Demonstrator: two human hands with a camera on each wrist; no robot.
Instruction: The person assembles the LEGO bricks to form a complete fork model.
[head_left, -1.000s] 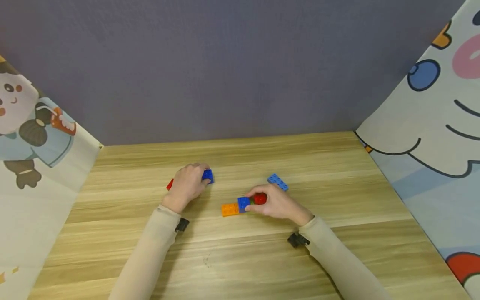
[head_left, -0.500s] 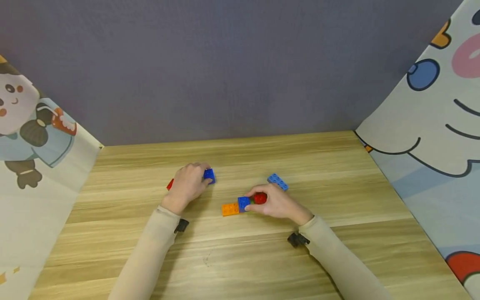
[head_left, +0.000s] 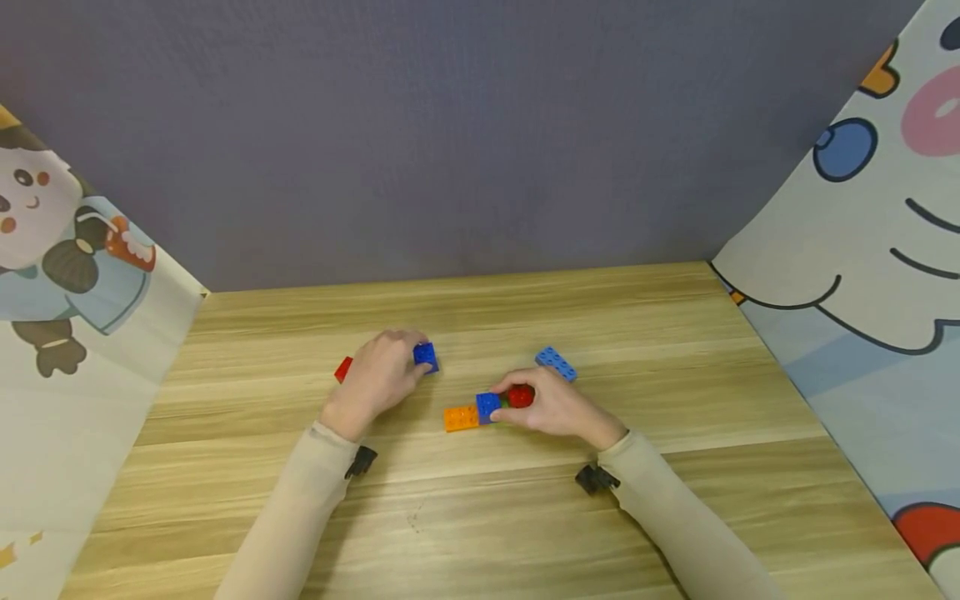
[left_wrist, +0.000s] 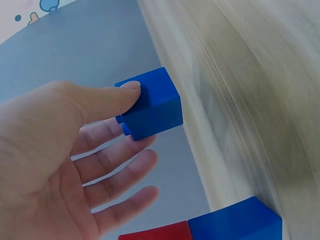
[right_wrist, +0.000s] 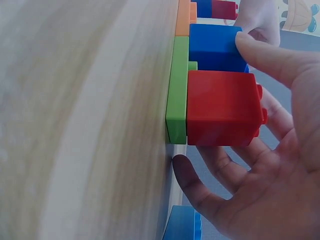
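Note:
My left hand pinches a blue toy brick between thumb and fingers, its studs toward the palm. In the left wrist view a red brick adjoins another blue brick below that hand. My right hand grips a blue brick with thumb and finger. This brick stands on a flat green piece, beside a larger red brick on the same piece. An orange brick lies at the left end of the green piece.
A light blue brick lies on the wooden table behind my right hand. A grey wall rises at the table's back edge, with cartoon-printed panels at both sides.
My left hand has shifted slightly right with its blue brick, toward the brick assembly. My right hand has stayed in place on its blue brick.

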